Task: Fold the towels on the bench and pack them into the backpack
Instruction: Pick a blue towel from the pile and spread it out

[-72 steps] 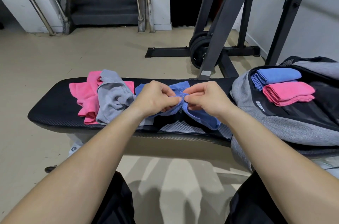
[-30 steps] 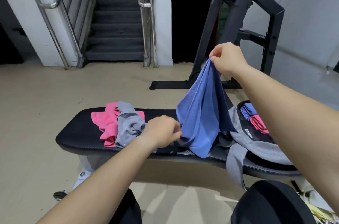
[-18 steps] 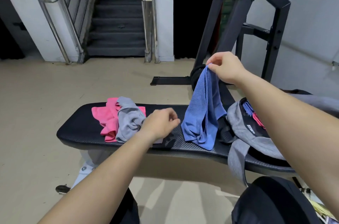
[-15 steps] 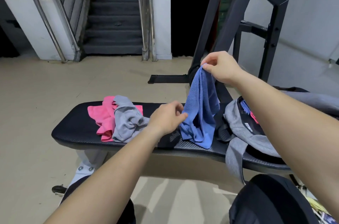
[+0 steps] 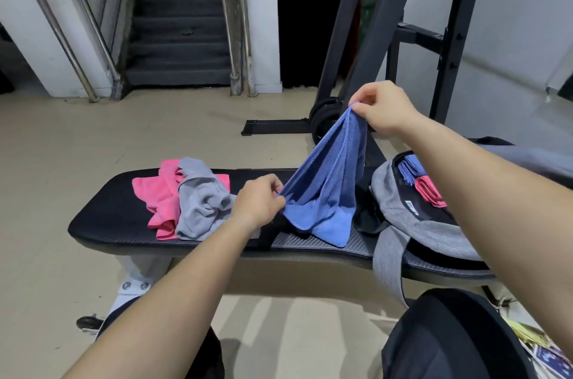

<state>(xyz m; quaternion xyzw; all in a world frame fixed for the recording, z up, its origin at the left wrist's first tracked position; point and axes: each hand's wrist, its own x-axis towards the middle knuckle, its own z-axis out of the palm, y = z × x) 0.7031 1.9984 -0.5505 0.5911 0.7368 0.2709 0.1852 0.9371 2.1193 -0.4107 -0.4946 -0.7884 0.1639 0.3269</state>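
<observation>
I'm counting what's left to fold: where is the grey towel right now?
In the head view the grey towel lies crumpled on the bench's left part, partly over the pink towel, just left of the left hand pinching the blue towel.

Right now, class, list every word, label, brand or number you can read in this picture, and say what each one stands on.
No text here can be read.
White tag on the backpack: its dark marks are too small to read.
Printed papers at bottom right: blurred, unreadable.
</observation>
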